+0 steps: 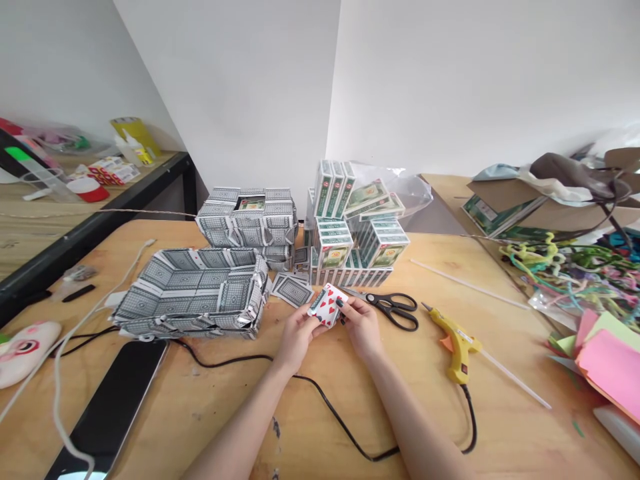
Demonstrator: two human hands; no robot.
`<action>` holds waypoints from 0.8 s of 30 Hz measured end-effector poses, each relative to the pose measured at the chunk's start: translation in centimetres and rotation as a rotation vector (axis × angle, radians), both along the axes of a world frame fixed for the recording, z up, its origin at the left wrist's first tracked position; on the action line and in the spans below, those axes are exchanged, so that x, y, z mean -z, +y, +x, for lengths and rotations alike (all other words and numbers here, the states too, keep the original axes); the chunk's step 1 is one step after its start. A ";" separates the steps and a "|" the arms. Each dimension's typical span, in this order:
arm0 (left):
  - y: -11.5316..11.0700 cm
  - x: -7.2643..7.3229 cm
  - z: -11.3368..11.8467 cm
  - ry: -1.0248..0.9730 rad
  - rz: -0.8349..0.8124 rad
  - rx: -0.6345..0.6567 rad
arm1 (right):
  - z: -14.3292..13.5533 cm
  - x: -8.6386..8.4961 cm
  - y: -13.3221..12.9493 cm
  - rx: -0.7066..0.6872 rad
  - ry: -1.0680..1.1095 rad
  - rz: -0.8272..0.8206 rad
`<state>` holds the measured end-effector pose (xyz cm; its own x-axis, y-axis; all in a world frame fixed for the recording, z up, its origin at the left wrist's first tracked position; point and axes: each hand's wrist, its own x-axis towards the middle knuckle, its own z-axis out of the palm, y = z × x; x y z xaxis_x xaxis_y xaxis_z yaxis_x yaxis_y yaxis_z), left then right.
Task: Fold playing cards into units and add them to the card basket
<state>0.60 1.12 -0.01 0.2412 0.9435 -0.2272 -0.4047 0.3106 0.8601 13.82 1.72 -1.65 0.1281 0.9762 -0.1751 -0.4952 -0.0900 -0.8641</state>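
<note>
Between my two hands is a playing card (327,305) with red hearts, its left edge showing a strip of patterned back. My left hand (299,333) pinches the card's left side. On the opposite side my right hand (361,323) grips it, thumb on the face. Whether there is more than one card I cannot tell. Loose cards (294,289) lie face down just beyond my left hand. Black-handled scissors (395,308) rest beyond my right hand. Left of my hands stands an open box made of folded cards (175,325), with a second card-built box (240,227) behind it.
Stacked card packs (335,250) stand at the back. A yellow glue gun (459,347) lies to the right, its black cord (345,420) crossing the table in front. A large phone (113,407) is at left. Sticky notes (613,360) and pipe cleaners (580,267) sit at right.
</note>
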 end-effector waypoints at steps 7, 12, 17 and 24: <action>0.0 -0.1 -0.1 0.015 0.078 0.098 | 0.1 0.4 0.2 0.089 -0.001 0.023; 0.2 0.6 -0.2 0.154 0.062 0.034 | 0.2 0.5 0.0 0.030 -0.128 0.018; 0.4 0.6 -0.7 0.246 0.094 0.025 | 0.2 0.2 -0.1 -0.050 -0.117 0.001; 0.2 -0.2 -0.6 0.043 0.204 0.131 | 0.3 -0.8 -0.1 -0.083 0.056 -0.063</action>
<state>-0.01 1.29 0.15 0.3585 0.9323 -0.0482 -0.3339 0.1763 0.9260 14.16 1.67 -0.88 0.0356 0.9698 -0.2415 -0.5313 -0.1863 -0.8264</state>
